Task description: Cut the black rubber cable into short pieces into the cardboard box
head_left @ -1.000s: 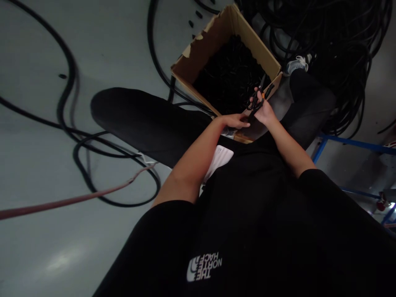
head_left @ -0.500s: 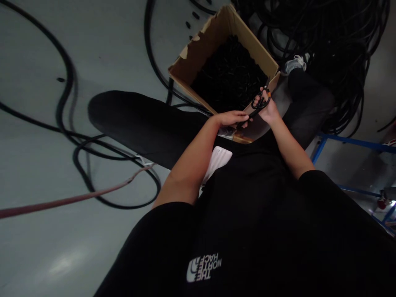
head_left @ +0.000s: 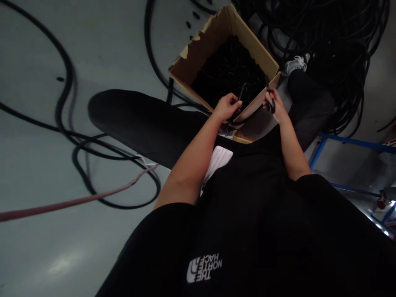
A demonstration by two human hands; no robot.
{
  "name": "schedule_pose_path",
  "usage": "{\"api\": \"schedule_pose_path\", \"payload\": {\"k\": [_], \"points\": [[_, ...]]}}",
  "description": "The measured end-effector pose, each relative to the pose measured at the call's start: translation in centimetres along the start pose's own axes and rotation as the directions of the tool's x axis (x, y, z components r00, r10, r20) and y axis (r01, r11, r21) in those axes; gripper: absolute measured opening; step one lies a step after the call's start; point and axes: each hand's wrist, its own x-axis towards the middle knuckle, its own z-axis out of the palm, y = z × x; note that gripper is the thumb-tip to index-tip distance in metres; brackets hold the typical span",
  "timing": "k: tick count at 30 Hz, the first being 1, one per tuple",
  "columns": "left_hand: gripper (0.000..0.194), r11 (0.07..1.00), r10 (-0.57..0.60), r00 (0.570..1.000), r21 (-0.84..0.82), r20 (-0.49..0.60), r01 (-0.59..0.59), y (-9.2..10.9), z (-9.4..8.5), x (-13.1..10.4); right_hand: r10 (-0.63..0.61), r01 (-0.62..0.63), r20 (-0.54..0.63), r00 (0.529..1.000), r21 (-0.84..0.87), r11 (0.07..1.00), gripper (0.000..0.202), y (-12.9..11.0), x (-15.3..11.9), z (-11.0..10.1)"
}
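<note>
My left hand [head_left: 228, 108] is over the near edge of a cardboard box [head_left: 255, 45], fingers pinched on a short black tube piece [head_left: 243, 90] that points up and away. Many small black pieces [head_left: 221, 72] fill the lower part of the box. At the box's right corner, my right hand [head_left: 279, 108] is closed around scissors [head_left: 272, 103] with dark handles and an orange part; their blades point away from me. A longer black tube [head_left: 247, 120] curves along the near right side of the box, below my left hand; its end is hidden.
A large heap of coiled black tubing [head_left: 324, 37] lies at the upper right. Loose black hose [head_left: 69, 82] and a reddish hose [head_left: 77, 201] run across the floor at left. A pale ridged object [head_left: 218, 161] lies by my lap. A blue metal frame [head_left: 355, 142] stands at right.
My left hand has moved up over the box with the short tube piece. My right hand with the scissors has shifted slightly right and down, apart from the left.
</note>
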Motion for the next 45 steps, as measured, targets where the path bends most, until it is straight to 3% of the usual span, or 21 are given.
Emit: {"api": "schedule_pose_path", "payload": {"k": [4,11,15,19,23,28,34,40,45], "points": [[0.045,0.992,-0.032,0.997,0.121,-0.071,0.041,-0.4,-0.2,0.2,0.030,0.024,0.237,0.971,-0.224,0.974,0.059,-0.4,-2.2,1.4],[0.028,0.935,0.044,0.999,0.354,-0.011,-0.037,0.3,-0.6,-0.5,0.020,0.099,0.290,0.957,-0.390,0.915,0.060,-2.2,-3.0,3.8],[0.024,0.892,0.110,0.993,0.436,0.039,-0.116,1.2,-0.5,-1.0,0.036,0.106,0.316,0.948,-0.420,0.901,0.061,-2.1,-2.6,3.4],[0.027,0.867,0.047,0.997,0.493,0.065,-0.072,2.0,-0.5,-1.4,0.098,0.085,0.374,0.922,-0.443,0.893,0.060,-1.2,-2.1,2.6],[0.030,0.854,-0.012,0.999,0.520,0.044,-0.012,1.6,-0.5,-1.2,0.163,0.003,0.348,0.923,-0.431,0.902,0.058,-0.1,-1.5,2.2],[0.023,0.911,0.027,0.997,0.410,0.077,-0.056,-0.1,-0.5,-0.3,0.208,-0.117,0.260,0.943,-0.324,0.939,0.053,0.1,-1.7,2.6],[0.025,0.865,0.052,0.985,0.486,0.163,-0.126,-0.3,-0.3,-0.2,0.239,-0.171,0.254,0.937,-0.263,0.949,0.050,0.1,-2.0,3.1],[0.027,0.920,0.035,0.995,0.387,0.090,-0.067,0.0,-0.7,-0.4,0.216,-0.135,0.227,0.949,-0.326,0.936,0.059,1.2,-1.2,3.7],[0.028,0.934,0.049,0.999,0.355,0.002,-0.047,-1.2,-1.3,0.3,0.205,-0.131,0.254,0.945,-0.280,0.951,0.068,-0.1,-1.8,4.4]]}}
